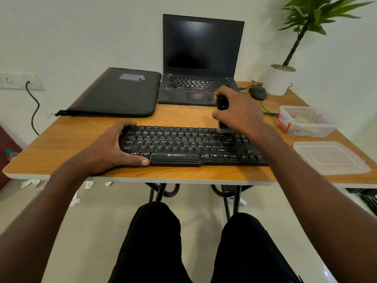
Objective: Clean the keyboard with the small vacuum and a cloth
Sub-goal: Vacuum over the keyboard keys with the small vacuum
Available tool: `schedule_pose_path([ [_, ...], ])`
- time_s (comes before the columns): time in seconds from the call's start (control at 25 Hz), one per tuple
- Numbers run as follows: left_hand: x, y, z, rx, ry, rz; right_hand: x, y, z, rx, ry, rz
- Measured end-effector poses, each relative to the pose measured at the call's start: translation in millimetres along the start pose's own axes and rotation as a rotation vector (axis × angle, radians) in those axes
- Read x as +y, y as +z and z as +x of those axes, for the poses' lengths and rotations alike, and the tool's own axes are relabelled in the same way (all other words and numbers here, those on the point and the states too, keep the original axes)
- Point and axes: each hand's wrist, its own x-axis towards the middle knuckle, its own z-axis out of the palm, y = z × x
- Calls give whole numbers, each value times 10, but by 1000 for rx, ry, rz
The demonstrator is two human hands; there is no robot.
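Left hand (114,148) clamps the Zebronics keyboard (183,147) end so it can't slide; right hand (237,111) grips the small vacuum (222,103) upright, nozzle on the top rows, sucking crumbs.

Matt black plastic keyboard (189,147) on smooth wood-grain table (61,144) (clear plastic box (306,121) alongside)

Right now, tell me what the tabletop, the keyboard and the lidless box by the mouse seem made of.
Tabletop: probably wood-look laminate, given its printed grain, soft sheen and pale edge band.
Keyboard: black plastic, matte keys with white legends.
Box: clear plastic, since its contents show through, with a red clip.
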Motion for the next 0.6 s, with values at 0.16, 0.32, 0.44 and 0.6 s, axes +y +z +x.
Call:
schedule_pose_path([
  [0.16,-1,4,27,-7,3,2,58,8,-65,31,-35,230],
  [0.32,-20,14,31,-16,-9,-1,16,6,-110,131,-1,-81],
  [0.44,-35,8,22,-14,-21,4,-263,73,-132,142,-18,338],
  [0.6,-13,20,14,-5,-21,-7,-762,341,-99,0,11,755],
])
